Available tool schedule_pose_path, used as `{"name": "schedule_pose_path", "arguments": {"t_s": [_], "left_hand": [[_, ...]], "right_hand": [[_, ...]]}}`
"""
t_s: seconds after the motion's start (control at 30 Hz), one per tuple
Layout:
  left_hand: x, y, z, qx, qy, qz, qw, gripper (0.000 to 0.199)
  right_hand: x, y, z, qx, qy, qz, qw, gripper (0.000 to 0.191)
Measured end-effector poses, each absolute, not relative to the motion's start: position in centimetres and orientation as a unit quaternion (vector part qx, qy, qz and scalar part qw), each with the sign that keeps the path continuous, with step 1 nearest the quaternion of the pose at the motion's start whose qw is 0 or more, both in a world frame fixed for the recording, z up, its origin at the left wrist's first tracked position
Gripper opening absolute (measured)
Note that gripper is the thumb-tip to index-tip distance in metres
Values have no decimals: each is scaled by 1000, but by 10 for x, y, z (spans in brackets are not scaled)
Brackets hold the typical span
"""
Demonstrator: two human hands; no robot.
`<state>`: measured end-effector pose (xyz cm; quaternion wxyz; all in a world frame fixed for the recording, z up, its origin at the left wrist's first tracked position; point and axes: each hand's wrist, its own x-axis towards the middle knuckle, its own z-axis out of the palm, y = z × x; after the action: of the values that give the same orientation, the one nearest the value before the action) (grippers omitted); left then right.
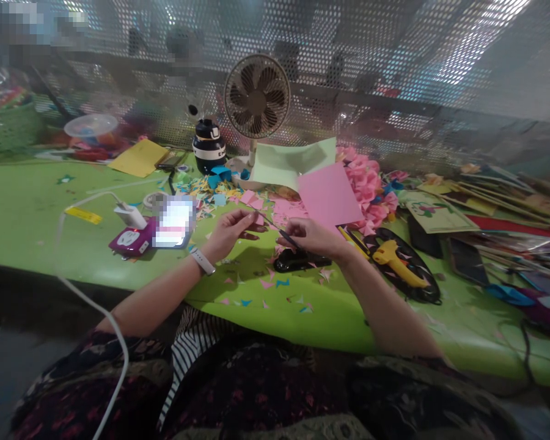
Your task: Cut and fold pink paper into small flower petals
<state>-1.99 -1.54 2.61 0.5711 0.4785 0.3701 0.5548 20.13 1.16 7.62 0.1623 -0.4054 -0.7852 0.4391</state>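
Observation:
My right hand (pixel 309 237) is closed around a thin dark pointed tool (pixel 282 232); whether it is scissors or tweezers I cannot make out. The tool slants up and left, its tip by my left fingers. My left hand (pixel 231 232), with a white band at the wrist, has thumb and forefinger pinched together; anything between them is too small to name. Below my right hand lies a glossy black object (pixel 297 260). Pink paper scraps (pixel 288 211) are heaped beyond both hands. Behind my right hand a pink sheet (pixel 330 198) leans near a pale green sheet (pixel 297 160).
A fan (pixel 256 98) and dark bottle (pixel 208 150) stand at the back. Pink paper flowers (pixel 364 177) pile up behind the sheets. Left are a lit phone (pixel 174 223) and purple power adapter (pixel 131 240). A yellow glue gun (pixel 401 264) lies right on a black tray (pixel 428 287).

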Motion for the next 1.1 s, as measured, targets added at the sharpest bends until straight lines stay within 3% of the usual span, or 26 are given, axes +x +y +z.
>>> {"name": "schedule_pose_path", "arguments": {"t_s": [1.1], "left_hand": [[-30,-9,29,514,353,497,603,26]], "right_hand": [[213,22,65,-388,-801,428,160,45]]}}
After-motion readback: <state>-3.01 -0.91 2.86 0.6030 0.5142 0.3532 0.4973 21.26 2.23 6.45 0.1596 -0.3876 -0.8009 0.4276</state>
